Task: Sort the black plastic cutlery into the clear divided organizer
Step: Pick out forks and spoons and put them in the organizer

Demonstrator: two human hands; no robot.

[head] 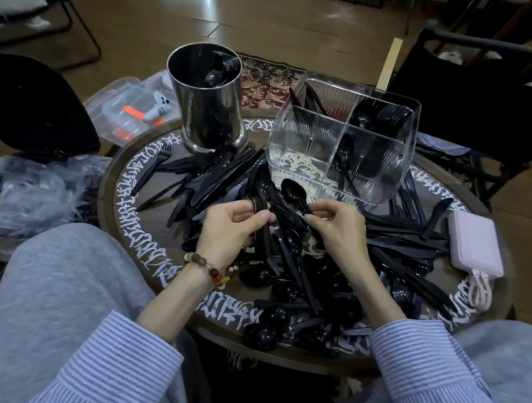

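At frame centre, the left hand [234, 222] grips a nested spoon stack [260, 194]; the right hand [335, 225] pinches 1 spoon [294, 192]. Nest bowls aligned before dropping into the organizer [305, 141].

Black cutlery [216, 179]; blue-striped sleeves [118, 357]
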